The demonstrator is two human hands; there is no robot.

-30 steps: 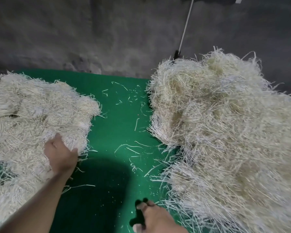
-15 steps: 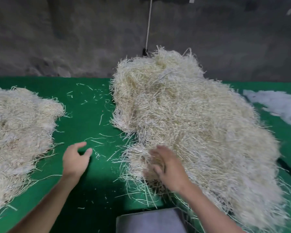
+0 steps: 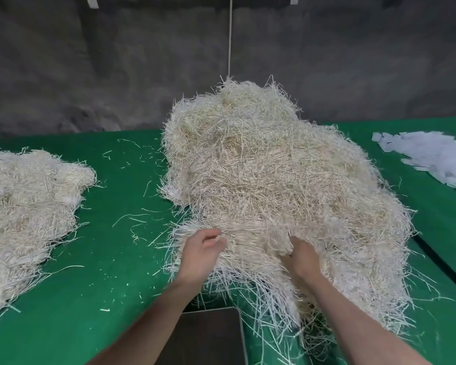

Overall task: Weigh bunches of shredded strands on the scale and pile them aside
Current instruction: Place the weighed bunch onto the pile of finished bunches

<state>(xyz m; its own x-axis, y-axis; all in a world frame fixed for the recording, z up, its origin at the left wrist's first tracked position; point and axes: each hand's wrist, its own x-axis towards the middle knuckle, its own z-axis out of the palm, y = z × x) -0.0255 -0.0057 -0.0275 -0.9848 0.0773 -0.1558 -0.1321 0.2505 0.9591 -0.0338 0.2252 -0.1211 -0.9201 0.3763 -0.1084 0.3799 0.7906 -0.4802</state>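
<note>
A big heap of pale shredded strands (image 3: 269, 185) fills the middle of the green table (image 3: 111, 280). My right hand (image 3: 299, 258) is dug into the heap's near edge, its fingers buried among the strands. My left hand (image 3: 202, 252) reaches the same edge from the left, fingers loosely curled and touching the strands. A lower pile of strands (image 3: 24, 206) lies at the left. The scale's dark pan (image 3: 208, 335) sits at the near edge between my forearms, with nothing on it.
A patch of pale blue-white paper pieces (image 3: 437, 159) lies at the far right. Loose strands are scattered over the green cloth between the two piles. A dark grey wall rises behind the table, with a white cord (image 3: 230, 35) hanging down it.
My left hand has moved right from the green cloth to the big heap's edge. My right hand has pushed deeper into the strands. The view has swung right and the scale pan shows more.
</note>
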